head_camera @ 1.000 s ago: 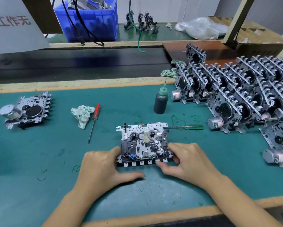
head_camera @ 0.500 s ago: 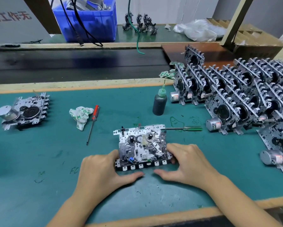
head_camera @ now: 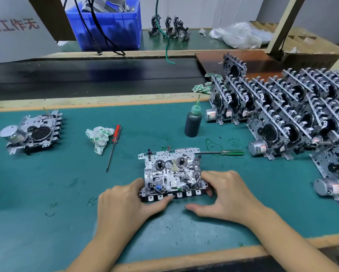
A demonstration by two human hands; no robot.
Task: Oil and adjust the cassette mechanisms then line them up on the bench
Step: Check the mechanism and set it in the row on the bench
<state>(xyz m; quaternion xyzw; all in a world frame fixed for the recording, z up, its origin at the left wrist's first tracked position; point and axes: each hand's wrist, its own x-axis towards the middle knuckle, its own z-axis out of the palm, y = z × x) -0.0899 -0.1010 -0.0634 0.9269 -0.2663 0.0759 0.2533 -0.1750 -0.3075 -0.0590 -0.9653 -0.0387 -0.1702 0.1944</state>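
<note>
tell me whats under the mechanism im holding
The mechanism lies flat on the green bench mat; the green screwdriver pokes in at its far right corner. Its underside is hidden.

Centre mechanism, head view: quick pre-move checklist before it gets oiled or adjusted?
1. Mechanism held: ok. The left hand and the right hand grip the near corners of the centre mechanism, which lies flat, works side up.
2. Oil bottle at hand: ok. Upright behind the mechanism, nozzle on.
3. Drivers free: ok. The green screwdriver lies at the right rear corner, the red screwdriver to the left.
4. Rag close: ok, beside the red driver.
5. Lined-up mechanisms standing: ok.
6. Already oiled: cannot tell.
</note>
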